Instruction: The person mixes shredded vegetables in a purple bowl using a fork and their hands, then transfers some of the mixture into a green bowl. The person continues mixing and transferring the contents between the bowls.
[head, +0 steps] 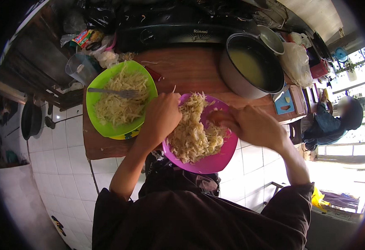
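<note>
In front of my body is a pink plate [213, 164] heaped with shredded, pale food [190, 137], its near part jutting past the table edge. My left hand [165, 114] is closed at the plate's upper left rim, and a thin shred stands up beside its fingers. Over the right side of the heap, my right hand [248, 123] is blurred, with its fingertips down at the food; whether they pinch any is unclear. Left of my left hand stands a green bowl [90, 114] of longer pale shreds, with a fork [113, 92] lying on top.
A deep pot [241, 79] with cloudy yellowish liquid stands at the table's [185, 68] back right. Behind is a black Rinnai stove [182, 34]. A clear plastic container [81, 68] stands beyond the bowl. Farther right are a blue cutting board [284, 103] and a person [329, 122].
</note>
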Motion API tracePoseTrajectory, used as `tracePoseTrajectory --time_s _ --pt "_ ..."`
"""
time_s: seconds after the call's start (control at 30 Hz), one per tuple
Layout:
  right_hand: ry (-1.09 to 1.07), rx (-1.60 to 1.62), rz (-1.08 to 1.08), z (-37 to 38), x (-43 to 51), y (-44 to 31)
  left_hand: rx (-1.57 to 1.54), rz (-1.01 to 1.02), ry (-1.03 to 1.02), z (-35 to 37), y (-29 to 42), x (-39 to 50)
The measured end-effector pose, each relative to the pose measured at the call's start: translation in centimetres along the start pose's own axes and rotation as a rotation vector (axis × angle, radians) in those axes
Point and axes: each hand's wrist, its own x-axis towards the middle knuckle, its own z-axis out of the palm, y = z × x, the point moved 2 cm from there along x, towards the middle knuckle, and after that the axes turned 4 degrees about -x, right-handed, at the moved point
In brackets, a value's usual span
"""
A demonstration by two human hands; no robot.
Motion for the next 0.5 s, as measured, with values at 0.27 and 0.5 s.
tracePoseTrajectory --time_s 0.27,0.5 --pt "-0.079 -0.048 0.04 -1.0 5.9 4.0 0.11 -0.054 -0.258 0.0 -0.5 4.7" --pt "-0.523 0.157 0.172 -0.7 7.1 3.2 -0.051 0.099 -0.05 0.7 -1.0 4.1"
